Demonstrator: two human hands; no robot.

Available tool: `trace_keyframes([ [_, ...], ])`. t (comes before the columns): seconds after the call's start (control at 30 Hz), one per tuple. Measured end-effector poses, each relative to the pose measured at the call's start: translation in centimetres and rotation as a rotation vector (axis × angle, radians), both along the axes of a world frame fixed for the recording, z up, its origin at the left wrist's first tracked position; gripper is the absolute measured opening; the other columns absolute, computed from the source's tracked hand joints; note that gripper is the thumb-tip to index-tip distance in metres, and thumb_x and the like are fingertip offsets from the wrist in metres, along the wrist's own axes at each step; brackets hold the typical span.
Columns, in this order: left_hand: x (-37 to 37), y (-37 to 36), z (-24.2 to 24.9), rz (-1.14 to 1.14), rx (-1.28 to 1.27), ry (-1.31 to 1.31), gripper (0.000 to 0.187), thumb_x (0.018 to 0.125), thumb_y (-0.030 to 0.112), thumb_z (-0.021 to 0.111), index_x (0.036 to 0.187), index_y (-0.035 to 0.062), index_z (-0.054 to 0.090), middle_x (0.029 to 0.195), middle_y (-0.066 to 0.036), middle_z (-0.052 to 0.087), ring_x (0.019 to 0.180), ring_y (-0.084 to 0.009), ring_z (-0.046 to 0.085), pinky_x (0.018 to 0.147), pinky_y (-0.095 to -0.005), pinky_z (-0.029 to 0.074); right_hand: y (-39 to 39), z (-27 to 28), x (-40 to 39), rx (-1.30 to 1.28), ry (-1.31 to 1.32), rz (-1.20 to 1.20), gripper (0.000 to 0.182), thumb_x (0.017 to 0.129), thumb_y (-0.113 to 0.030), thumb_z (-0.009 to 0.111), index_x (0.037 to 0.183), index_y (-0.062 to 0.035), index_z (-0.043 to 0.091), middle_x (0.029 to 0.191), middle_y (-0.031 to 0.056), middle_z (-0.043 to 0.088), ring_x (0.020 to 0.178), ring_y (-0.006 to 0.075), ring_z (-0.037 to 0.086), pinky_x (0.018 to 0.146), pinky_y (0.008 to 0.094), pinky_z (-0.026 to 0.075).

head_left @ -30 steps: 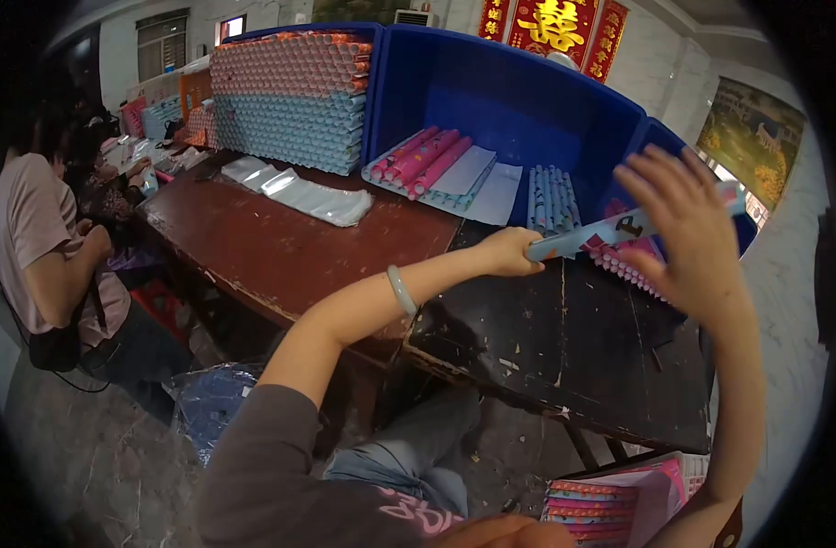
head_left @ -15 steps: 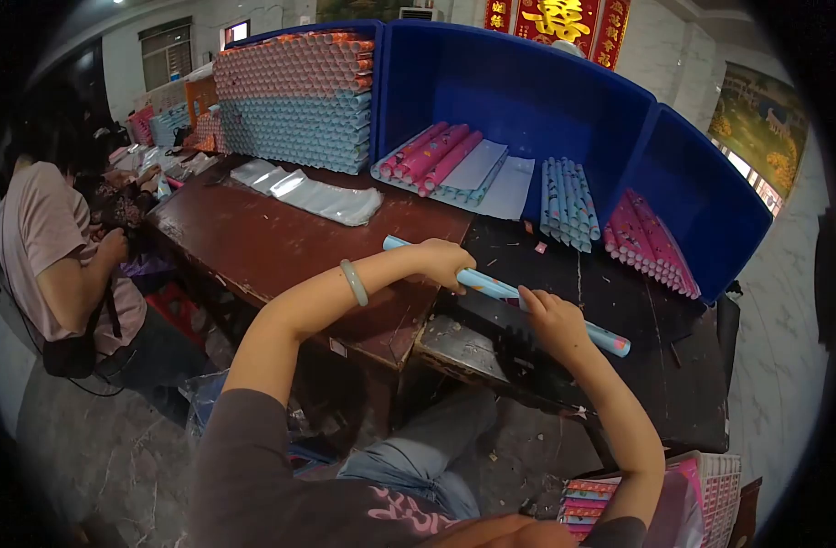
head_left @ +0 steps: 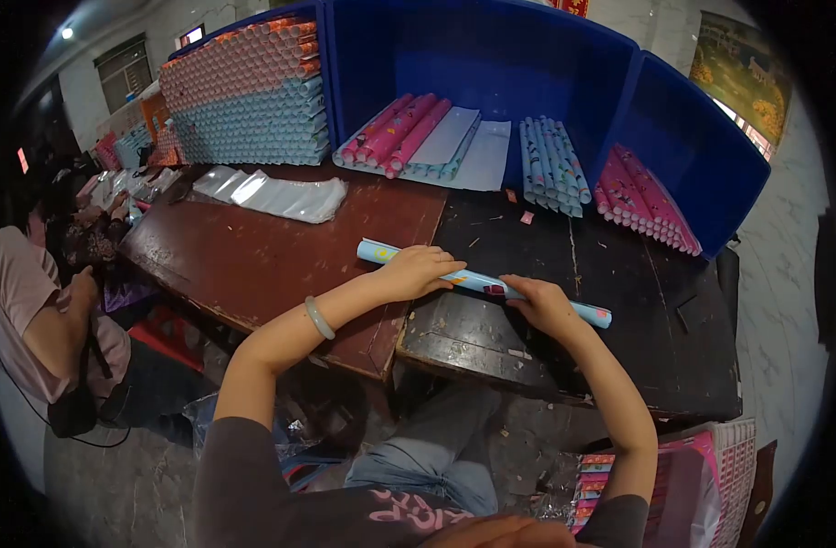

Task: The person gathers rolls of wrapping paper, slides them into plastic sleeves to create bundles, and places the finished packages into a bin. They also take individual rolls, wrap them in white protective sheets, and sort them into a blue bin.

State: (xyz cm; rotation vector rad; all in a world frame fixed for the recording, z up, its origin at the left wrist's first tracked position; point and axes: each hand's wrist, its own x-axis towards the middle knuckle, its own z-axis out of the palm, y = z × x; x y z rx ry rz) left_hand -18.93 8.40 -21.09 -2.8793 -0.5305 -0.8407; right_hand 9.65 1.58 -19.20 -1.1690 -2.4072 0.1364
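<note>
A light-blue patterned paper roll [head_left: 480, 282] lies across the tabletop in front of me, over the joint between the red-brown and black surfaces. My left hand [head_left: 420, 272], below a pale bangle, curls over the roll left of its middle. Farther right, my right hand [head_left: 544, 306] is closed over the same roll, its fingertips partly hidden. Both ends of the tube stick out past my hands, and the left end shows a loose paper edge.
Blue bins [head_left: 491, 64] line the back, with pink rolls [head_left: 404, 135], blue rolls [head_left: 553, 164] and more pink rolls [head_left: 644, 201]. A tall stack of rolls [head_left: 249, 100] and clear plastic sleeves [head_left: 276, 194] are at left. A seated person [head_left: 25, 310] works beside me. A crate [head_left: 733, 475] stands lower right.
The roll has come down onto the tabletop, less steeply slanted. My left hand has gone from gripping around it to lying over it. The view has shifted too.
</note>
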Motion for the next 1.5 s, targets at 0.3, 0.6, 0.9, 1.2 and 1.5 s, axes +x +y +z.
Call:
trace_keyframes([
  [0.3, 1.8, -2.2, 1.0, 0.026, -0.209, -0.025, 0.035, 0.079, 0.009, 0.067, 0.112, 0.0029, 0.058, 0.107, -0.013, 0.064, 0.098, -0.0314, 0.061, 0.082, -0.0418, 0.049, -0.4, 0.9, -1.1, -0.088, 0.077, 0.035, 0.041, 0.078, -0.009, 0.068, 0.118, -0.0045, 0.059, 0.109, 0.0164, 0.064, 0.098, 0.0347, 0.062, 0.083, 0.0402, 0.05],
  [0.6, 1.8, -2.1, -0.1, -0.049, -0.275, -0.147, 0.041, 0.075, 0.009, 0.069, 0.114, 0.0022, 0.061, 0.108, -0.015, 0.065, 0.098, -0.0313, 0.062, 0.083, -0.0405, 0.05, -0.5, 3.7, -2.6, -0.231, 0.001, 0.028, 0.038, 0.079, -0.012, 0.069, 0.115, -0.0054, 0.061, 0.101, 0.0174, 0.066, 0.093, 0.0361, 0.063, 0.08, 0.0403, 0.05],
  [0.9, 1.9, -1.8, -1.4, -0.041, -0.204, -0.119, 0.032, 0.075, 0.009, 0.066, 0.107, 0.0013, 0.062, 0.102, -0.013, 0.066, 0.094, -0.0288, 0.063, 0.08, -0.0368, 0.051, 13.1, 6.6, -9.5, -0.342, 0.362, 0.112, 0.025, 0.086, -0.015, 0.065, 0.108, -0.0035, 0.067, 0.091, 0.0117, 0.07, 0.08, 0.0184, 0.068, 0.071, 0.0305, 0.052],
  [1.2, 1.5, -2.7, -1.5, -0.093, -0.148, -0.303, 0.016, 0.073, 0.008, 0.061, 0.087, 0.0015, 0.063, 0.079, -0.012, 0.063, 0.077, -0.0283, 0.063, 0.07, -0.0383, 0.05, 24.7, 2.9, -19.0, 0.212, 0.242, -0.086, 0.031, 0.078, -0.014, 0.066, 0.106, -0.0026, 0.062, 0.095, 0.0193, 0.067, 0.082, 0.0344, 0.065, 0.077, 0.0403, 0.051],
  [1.5, 1.0, -2.4, -2.0, -0.136, -0.166, -0.266, 0.016, 0.066, 0.002, 0.058, 0.081, 0.0012, 0.063, 0.076, -0.017, 0.061, 0.073, -0.0346, 0.061, 0.065, -0.041, 0.05, 28.1, 2.6, -23.3, 0.259, -0.094, -0.339, 0.032, 0.07, -0.028, 0.068, 0.093, -0.0064, 0.065, 0.095, 0.0155, 0.065, 0.092, 0.0326, 0.063, 0.081, 0.0426, 0.052],
])
